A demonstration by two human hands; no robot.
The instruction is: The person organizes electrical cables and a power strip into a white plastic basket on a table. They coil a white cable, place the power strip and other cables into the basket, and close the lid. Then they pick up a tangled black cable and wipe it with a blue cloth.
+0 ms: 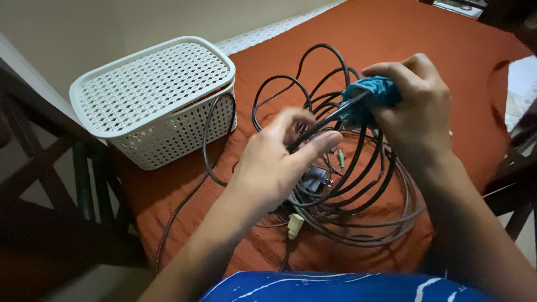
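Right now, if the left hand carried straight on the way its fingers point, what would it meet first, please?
The left hand points up and to the right along the dark cable it pinches. First in that line looks to be the teal cloth gripped by the right hand, though depth is unclear.

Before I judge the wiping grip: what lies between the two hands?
In the head view, a short stretch of black cable runs from the left hand to the blue cloth held in the right hand.
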